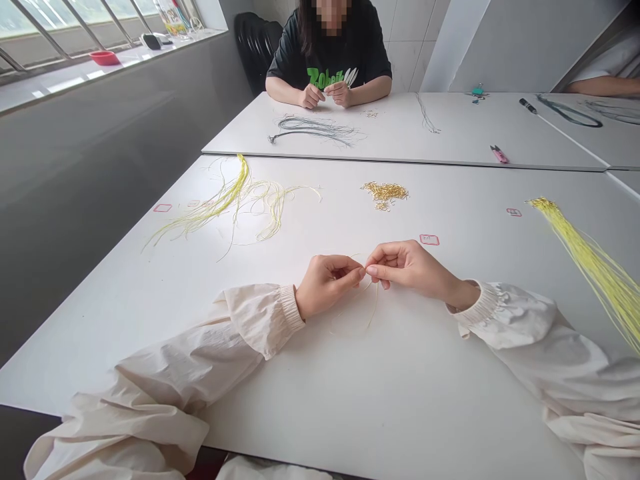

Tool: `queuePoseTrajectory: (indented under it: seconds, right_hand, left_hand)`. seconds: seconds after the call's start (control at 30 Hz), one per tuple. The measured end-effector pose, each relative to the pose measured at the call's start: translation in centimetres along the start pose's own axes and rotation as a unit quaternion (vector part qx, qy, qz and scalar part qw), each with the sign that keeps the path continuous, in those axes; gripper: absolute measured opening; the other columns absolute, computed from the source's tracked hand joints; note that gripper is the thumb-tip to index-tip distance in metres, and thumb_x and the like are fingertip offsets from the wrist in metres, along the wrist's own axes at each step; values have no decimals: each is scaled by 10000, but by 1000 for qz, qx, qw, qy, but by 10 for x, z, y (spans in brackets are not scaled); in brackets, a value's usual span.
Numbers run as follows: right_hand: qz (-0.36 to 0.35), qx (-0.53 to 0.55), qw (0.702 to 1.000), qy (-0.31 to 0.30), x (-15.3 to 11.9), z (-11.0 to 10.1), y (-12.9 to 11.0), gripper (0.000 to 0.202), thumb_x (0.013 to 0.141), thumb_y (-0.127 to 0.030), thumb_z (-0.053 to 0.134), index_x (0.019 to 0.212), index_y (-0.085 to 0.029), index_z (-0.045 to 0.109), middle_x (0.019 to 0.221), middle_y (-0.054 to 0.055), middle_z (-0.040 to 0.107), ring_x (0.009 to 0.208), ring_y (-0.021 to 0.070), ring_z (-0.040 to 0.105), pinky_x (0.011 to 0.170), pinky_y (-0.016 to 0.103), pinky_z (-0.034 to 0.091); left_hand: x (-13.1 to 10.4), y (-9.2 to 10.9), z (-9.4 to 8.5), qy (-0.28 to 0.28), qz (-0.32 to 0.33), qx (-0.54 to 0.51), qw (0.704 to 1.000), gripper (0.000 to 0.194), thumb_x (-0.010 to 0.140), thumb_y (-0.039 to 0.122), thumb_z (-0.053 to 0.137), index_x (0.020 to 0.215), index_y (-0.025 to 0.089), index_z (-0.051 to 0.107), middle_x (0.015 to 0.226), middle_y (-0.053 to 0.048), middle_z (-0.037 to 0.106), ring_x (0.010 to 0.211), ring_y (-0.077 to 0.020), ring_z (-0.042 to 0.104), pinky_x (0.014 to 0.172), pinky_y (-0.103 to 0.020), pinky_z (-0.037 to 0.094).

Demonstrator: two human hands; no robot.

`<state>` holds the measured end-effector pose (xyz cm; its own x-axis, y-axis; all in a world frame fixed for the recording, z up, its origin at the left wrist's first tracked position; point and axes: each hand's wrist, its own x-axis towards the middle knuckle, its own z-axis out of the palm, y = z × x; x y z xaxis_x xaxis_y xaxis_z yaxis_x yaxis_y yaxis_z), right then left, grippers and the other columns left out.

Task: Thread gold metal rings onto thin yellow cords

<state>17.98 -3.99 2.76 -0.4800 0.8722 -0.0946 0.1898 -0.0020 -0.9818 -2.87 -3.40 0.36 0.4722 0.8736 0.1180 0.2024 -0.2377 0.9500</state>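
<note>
Here, the left hand (327, 285) and right hand (411, 270) nearly meet, pinching a pale thread (376, 301). Gold pieces (386, 191) lie heaped beyond.

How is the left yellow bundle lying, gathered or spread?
Spread: the bundle is bunched at its far end, but fans and loops loosely across the table.
</note>
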Motion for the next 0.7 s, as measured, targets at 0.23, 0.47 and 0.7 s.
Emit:
queuePoseTrajectory:
  seconds: [0.23, 0.47, 0.7]
  right_hand:
    - [-20, -26, 999, 20, -1, 2, 5, 149, 867, -293, 639, 815, -156, 666, 704, 21, 607, 617, 106, 516, 569, 243, 446]
    - [-21, -4, 999, 27, 1, 1, 7, 122, 860, -268, 631, 830, -154, 664, 680, 8, 567, 603, 98, 475, 540, 234, 391]
    - [-24, 0, 999, 28, 1, 0, 9, 123, 875, -262, 620, 840, -152, 661, 680, 3, 561, 606, 95, 466, 540, 230, 373]
  left_hand:
    - [0, 6, -1, -20, -47, -66, 997, 266, 849, 354, 654, 764, 111, 724, 649, -47, 664, 566, -109, 535, 540, -229, 438]
    - [4, 7, -4, -18, -89, -152, 984, 228, 844, 263, 584, 841, 85, 727, 701, -71, 699, 579, -127, 596, 574, -252, 499]
    - [3, 6, -3, -22, -85, -134, 987, 256, 861, 344, 662, 811, 96, 695, 717, -64, 690, 585, -111, 590, 567, -231, 493]
